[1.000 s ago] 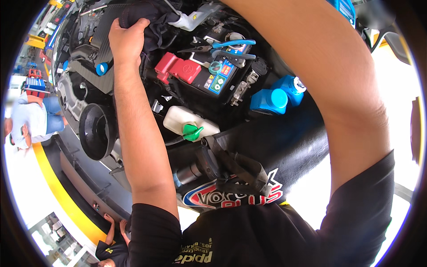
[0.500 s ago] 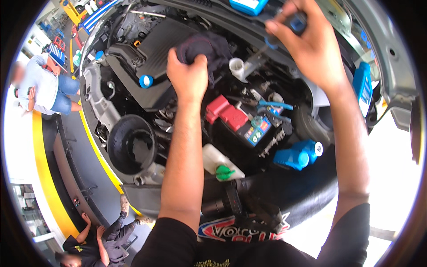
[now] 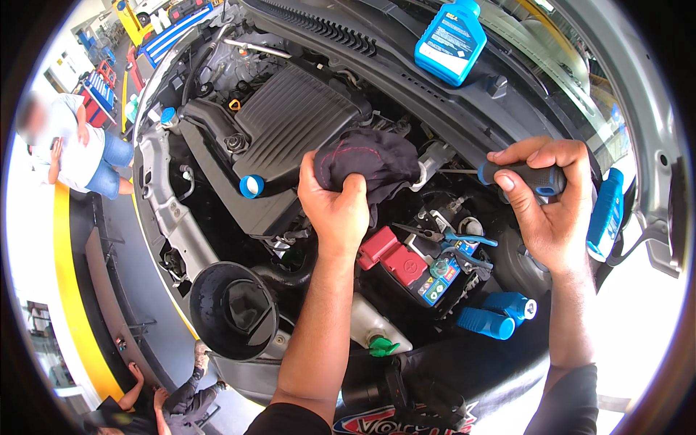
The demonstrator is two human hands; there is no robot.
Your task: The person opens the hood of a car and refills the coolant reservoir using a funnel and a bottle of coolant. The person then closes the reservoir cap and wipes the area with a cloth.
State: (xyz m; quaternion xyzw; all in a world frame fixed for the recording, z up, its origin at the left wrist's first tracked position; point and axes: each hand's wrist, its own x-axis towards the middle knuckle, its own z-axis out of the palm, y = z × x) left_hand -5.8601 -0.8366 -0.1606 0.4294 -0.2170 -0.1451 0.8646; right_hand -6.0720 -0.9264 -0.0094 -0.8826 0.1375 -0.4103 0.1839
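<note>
A bunched black cloth (image 3: pixel 373 161) with red stitching is gripped in my left hand (image 3: pixel 335 214), over the gap beside the ribbed engine cover (image 3: pixel 290 116). It partly hides a white plastic rim (image 3: pixel 420 176). My right hand (image 3: pixel 554 214) has its fingers round the black and blue handle of a screwdriver (image 3: pixel 533 180). The thin shaft points left toward the cloth; I cannot tell whether its tip touches anything. Below, pliers (image 3: pixel 467 239) with blue handles lie on the battery (image 3: pixel 431 290), next to its red terminal cover (image 3: pixel 395 259).
A black funnel (image 3: pixel 232 312) stands at the front left of the engine bay. A blue cap (image 3: pixel 251 186) rests by the engine cover. Blue bottles stand at the windscreen base (image 3: pixel 451 43), right edge (image 3: pixel 607 214) and fender (image 3: pixel 496 315). Two people are at the left.
My view has shifted, so the engine bay sits lower. The screwdriver has come down, level with the cloth. The cloth now covers most of the white cup-shaped opening.
</note>
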